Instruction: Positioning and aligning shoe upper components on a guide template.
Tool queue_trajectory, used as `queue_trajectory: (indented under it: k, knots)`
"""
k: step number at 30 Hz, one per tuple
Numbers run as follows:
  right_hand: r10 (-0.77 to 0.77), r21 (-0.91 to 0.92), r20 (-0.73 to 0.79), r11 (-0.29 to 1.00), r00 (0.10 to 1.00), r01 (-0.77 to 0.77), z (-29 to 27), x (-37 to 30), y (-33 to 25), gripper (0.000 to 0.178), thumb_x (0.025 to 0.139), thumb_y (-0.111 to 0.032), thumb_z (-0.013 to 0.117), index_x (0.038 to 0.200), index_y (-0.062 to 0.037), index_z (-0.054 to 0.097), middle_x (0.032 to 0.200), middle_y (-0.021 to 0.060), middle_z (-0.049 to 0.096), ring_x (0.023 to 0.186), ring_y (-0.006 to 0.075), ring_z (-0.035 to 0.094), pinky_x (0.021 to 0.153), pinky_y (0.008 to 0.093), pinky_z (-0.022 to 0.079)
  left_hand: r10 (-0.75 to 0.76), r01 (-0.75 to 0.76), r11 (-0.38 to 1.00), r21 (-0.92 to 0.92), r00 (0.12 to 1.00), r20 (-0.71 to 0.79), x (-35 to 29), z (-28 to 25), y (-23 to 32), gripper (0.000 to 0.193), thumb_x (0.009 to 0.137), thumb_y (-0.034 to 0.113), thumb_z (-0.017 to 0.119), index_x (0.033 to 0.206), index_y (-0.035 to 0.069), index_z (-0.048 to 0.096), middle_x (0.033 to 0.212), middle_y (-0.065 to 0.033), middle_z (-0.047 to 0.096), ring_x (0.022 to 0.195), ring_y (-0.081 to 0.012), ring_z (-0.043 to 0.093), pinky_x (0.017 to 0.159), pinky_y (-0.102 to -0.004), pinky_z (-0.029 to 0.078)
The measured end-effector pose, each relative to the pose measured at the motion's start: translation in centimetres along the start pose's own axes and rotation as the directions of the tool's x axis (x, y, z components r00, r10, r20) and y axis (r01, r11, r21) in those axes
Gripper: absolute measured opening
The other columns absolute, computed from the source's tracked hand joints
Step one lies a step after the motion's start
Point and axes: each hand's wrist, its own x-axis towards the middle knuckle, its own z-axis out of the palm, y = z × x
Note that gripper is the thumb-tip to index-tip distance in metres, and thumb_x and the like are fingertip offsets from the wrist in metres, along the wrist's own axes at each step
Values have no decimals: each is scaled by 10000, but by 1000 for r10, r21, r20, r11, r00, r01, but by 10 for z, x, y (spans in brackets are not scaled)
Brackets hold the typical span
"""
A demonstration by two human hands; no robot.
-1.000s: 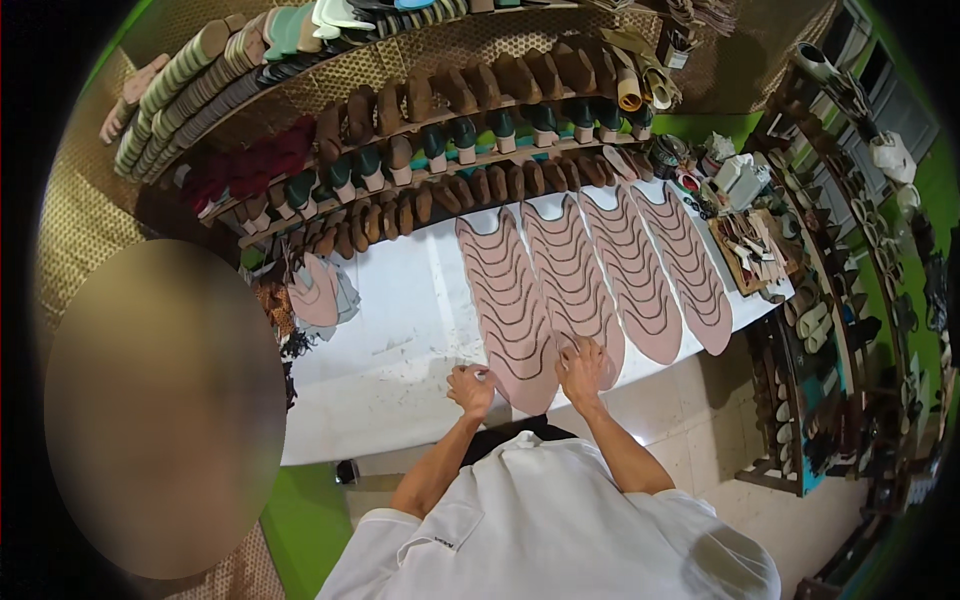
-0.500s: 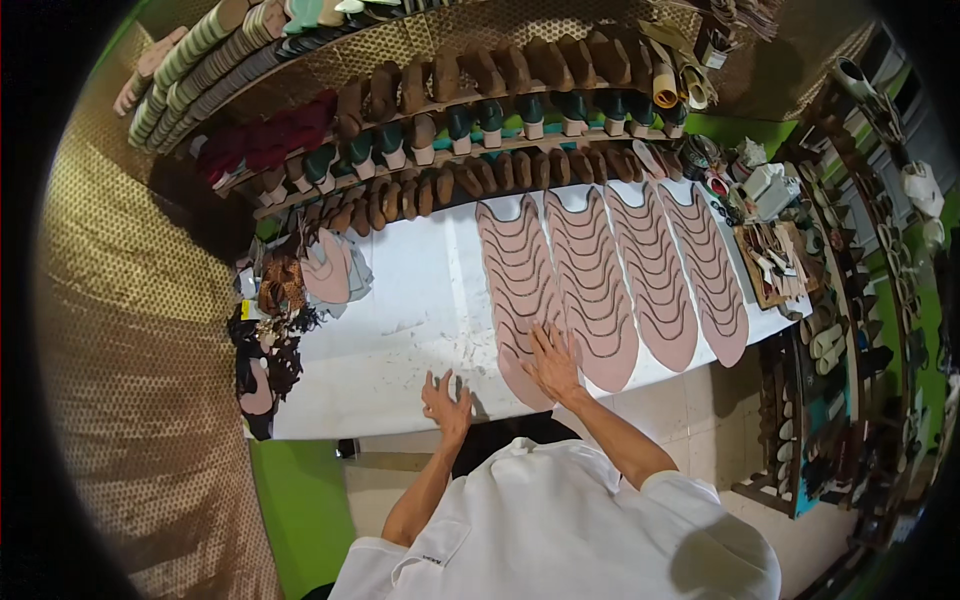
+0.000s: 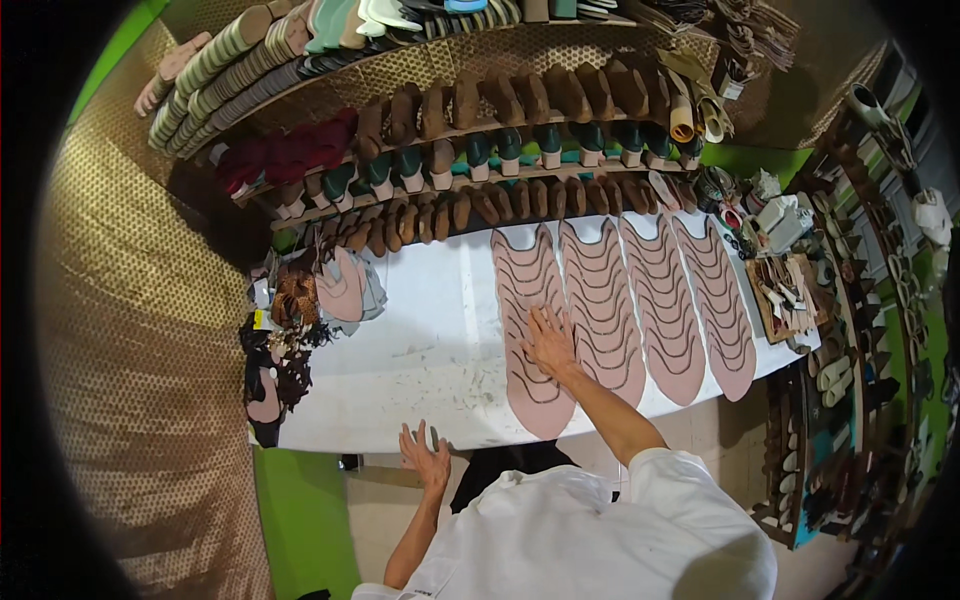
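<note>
Four long columns of overlapping pink U-shaped pieces with dark edges lie on the white table (image 3: 430, 300). On the leftmost column (image 3: 540, 415), my right hand (image 3: 549, 343) rests flat, fingers spread, about midway along it. The second column (image 3: 620, 375), third column (image 3: 675, 370) and fourth column (image 3: 733, 370) lie to its right, and no hand touches them. My left hand (image 3: 427, 458) is at the table's near edge, fingers apart, with nothing in it. Whether it touches the edge I cannot tell.
Pink and grey cut pieces (image 3: 343, 290) lie at the table's left end beside dark scraps (image 3: 290, 375). A tray of tools (image 3: 780, 295) stands at the right end. Behind the table, shelves hold brown shoe lasts (image 3: 465, 100) and green shoes (image 3: 478, 150). Another shoe rack (image 3: 785, 470) stands at right.
My right hand has slid farther up the leftmost column, away from me. My left hand has drawn back to the near edge and a little left. The whole view has shifted.
</note>
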Motion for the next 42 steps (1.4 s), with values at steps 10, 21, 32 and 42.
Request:
queue_trajectory:
  k: [10,21,32,42]
  knots:
    - [-11,-64,52,998,999,15,-9,48,5,721,1062,-516,447,1611,-56,362,1681,115,344,1560,364,266,1276,575,135,-31,30,999,-15,999,-32,1,-8,-9,693,865,290,738,1522,223,530,1683,-191,292,1548,-438,216,1111,-774,134]
    - [-18,-36,-78,999,997,15,11,82,-35,585,977,-382,637,1485,-104,558,1648,134,382,1515,394,309,1239,642,170,-47,45,993,-105,999,-17,61,-34,-21,650,874,288,729,1495,200,557,1712,-188,210,1572,-426,131,1130,-782,77]
    - [-123,84,-120,987,985,133,56,156,-208,353,952,-287,692,1267,-131,734,1606,159,422,1510,387,306,1242,631,163,75,-79,996,-51,994,-82,249,-97,-91,489,885,328,749,1351,206,664,1708,-143,241,1574,-400,158,1110,-798,91]
    - [-93,86,-201,990,975,112,75,254,-321,336,954,-269,693,1259,-140,748,1577,167,453,1500,380,323,1241,625,170,308,-301,949,90,949,-67,404,-163,-113,319,899,210,726,1203,117,740,1688,-174,261,1572,-407,146,1092,-830,74]
